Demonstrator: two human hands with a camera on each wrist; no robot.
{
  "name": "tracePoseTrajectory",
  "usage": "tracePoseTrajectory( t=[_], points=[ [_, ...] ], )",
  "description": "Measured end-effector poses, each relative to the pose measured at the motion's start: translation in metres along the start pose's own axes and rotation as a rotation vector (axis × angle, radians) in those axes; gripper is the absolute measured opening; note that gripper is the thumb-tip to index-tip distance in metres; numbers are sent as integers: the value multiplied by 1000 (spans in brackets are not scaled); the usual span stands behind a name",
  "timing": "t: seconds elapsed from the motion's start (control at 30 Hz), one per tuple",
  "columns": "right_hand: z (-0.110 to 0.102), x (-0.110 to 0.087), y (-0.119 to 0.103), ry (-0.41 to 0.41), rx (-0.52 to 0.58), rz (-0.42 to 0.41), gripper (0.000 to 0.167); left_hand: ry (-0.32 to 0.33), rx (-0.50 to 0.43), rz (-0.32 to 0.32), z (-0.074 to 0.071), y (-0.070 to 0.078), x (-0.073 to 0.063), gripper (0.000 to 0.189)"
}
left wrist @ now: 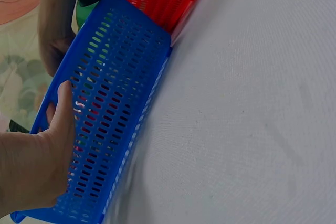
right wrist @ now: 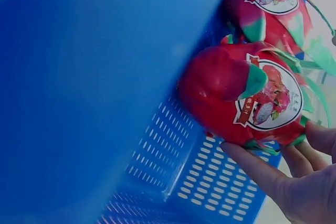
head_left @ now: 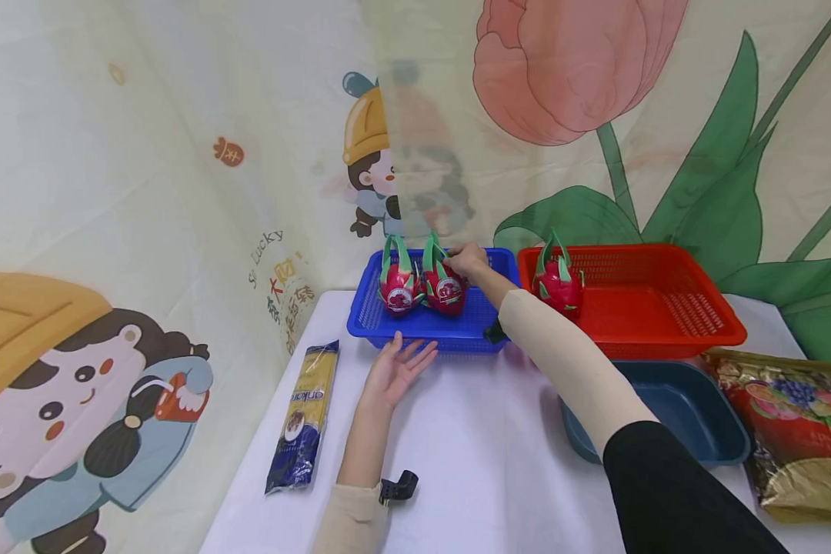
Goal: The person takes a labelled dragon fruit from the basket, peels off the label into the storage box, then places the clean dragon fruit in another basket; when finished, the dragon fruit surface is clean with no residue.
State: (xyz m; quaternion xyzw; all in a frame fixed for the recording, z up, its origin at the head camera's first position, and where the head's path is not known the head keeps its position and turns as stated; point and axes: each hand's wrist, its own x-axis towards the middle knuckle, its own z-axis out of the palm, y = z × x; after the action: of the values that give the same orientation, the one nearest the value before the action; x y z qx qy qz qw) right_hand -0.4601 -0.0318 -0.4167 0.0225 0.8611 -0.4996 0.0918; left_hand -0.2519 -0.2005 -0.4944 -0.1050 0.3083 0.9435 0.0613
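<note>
Two dragon fruits with green leaf tips and round labels are in the blue basket, side by side. My right hand reaches over the basket and grips the right dragon fruit near its leafy top; thumb and fingers curl about that end in the right wrist view. Beside it is the left dragon fruit. My left hand, palm up with fingers spread, is at the blue basket's front wall; whether it touches the wall is hard to tell.
Right of the blue basket stands a red basket with another dragon fruit at its left end. In front of that are a dark blue tub and a shiny printed bag. A pasta packet lies at the left.
</note>
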Motion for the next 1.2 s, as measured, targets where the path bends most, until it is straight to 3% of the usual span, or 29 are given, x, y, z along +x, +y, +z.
tracePoseTrajectory(
  t=[0.43, 0.6, 0.73, 1.0, 1.2],
  points=[
    [-31, -15, 2, 112, 45, -22, 40, 11, -3, 11, 0, -1, 0, 71],
    [-52, -21, 9, 114, 49, -29, 43, 18, -3, 7, -1, -1, 2, 69],
    [-69, -26, 13, 125, 122, -16, 45, 34, -15, -3, -1, -2, 2, 69],
    [-93, -57, 7, 116, 217, -81, 50, 42, -17, -3, -2, -1, 1, 69],
    [-108, -87, -1, 49, 302, -84, 52, 48, -24, 1, 0, -2, 1, 66]
  ],
)
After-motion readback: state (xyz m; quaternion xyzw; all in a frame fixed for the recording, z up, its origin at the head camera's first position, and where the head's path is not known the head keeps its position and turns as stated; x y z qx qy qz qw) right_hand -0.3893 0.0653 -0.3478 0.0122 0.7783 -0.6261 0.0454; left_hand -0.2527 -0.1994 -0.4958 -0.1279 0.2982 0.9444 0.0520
